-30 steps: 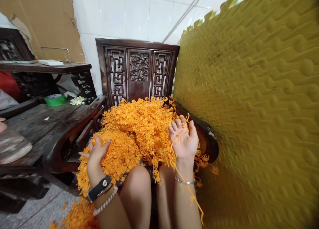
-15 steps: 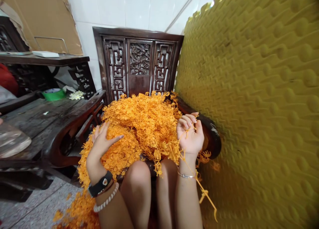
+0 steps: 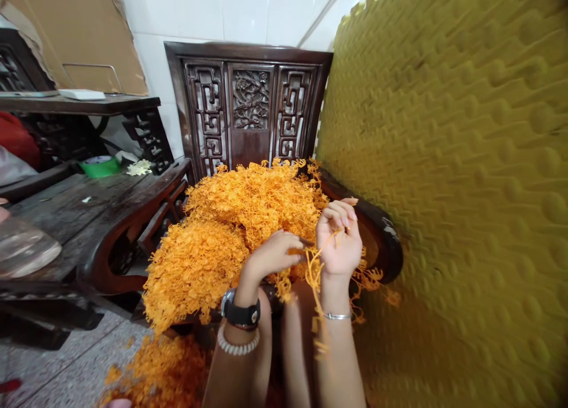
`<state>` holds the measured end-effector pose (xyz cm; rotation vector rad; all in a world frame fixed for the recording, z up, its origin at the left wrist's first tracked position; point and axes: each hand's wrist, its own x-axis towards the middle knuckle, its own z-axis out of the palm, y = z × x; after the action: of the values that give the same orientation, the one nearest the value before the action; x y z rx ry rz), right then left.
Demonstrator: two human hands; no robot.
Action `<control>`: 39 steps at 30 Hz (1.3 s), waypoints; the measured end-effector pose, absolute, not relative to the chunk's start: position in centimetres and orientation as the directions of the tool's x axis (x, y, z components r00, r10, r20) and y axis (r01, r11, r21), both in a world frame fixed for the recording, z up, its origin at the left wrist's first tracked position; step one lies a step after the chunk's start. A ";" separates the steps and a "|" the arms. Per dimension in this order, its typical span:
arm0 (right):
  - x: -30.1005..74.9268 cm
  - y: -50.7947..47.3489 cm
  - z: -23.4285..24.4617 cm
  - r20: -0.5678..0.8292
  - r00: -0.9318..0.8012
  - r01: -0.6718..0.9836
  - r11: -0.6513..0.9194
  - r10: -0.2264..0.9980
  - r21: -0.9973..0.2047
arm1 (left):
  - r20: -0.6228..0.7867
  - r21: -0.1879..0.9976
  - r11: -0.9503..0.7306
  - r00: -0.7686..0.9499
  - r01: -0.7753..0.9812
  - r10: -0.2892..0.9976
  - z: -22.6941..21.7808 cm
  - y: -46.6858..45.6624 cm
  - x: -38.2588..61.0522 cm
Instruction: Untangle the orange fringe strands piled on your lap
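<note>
My right hand (image 3: 339, 236) is raised palm-up with its fingers curled in on an orange plastic strand (image 3: 316, 278). The strand, with small curly branches, hangs from the palm down past my wrist. My left hand (image 3: 277, 253) reaches across from the left, its fingertips close beside the hanging strand. Its thumb and fingers are a little apart, and I cannot see whether they touch the strand. Behind both hands, a large heap of orange curly plastic pieces (image 3: 199, 266) covers the seat of a dark carved wooden chair (image 3: 251, 144).
A yellow-green textured foam mat (image 3: 465, 189) stands upright along the right side. More orange pieces (image 3: 160, 369) lie on the floor at lower left. A dark wooden bench (image 3: 57, 204) at left bears a roll of green tape (image 3: 101, 166). Cardboard (image 3: 89, 29) leans behind.
My left hand has moved right, from over the heap's left side to beside my right hand. The strand's end has swung from right of my right forearm to its left.
</note>
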<state>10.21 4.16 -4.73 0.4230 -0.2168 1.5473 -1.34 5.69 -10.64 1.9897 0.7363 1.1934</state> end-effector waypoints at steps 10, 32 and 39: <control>11.8 1.3 -3.2 0.549 -0.114 -0.735 -0.442 0.828 0.514 | 0.807 0.589 -0.718 -0.232 0.371 0.543 -7.3 3.7 -2.4; 8.8 3.5 -6.0 0.309 -0.312 -0.221 0.247 0.898 -0.943 | 0.873 0.432 -0.899 -0.279 0.065 0.400 -6.4 2.5 -3.1; 5.9 2.7 -5.6 0.306 -0.118 -0.392 0.239 0.945 -0.888 | 0.841 0.540 -0.832 -0.134 0.127 0.525 -6.8 2.7 -4.8</control>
<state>5.90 2.73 -5.56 -0.6351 -1.1648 1.2786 -4.81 2.69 -6.76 1.8578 0.7319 2.0479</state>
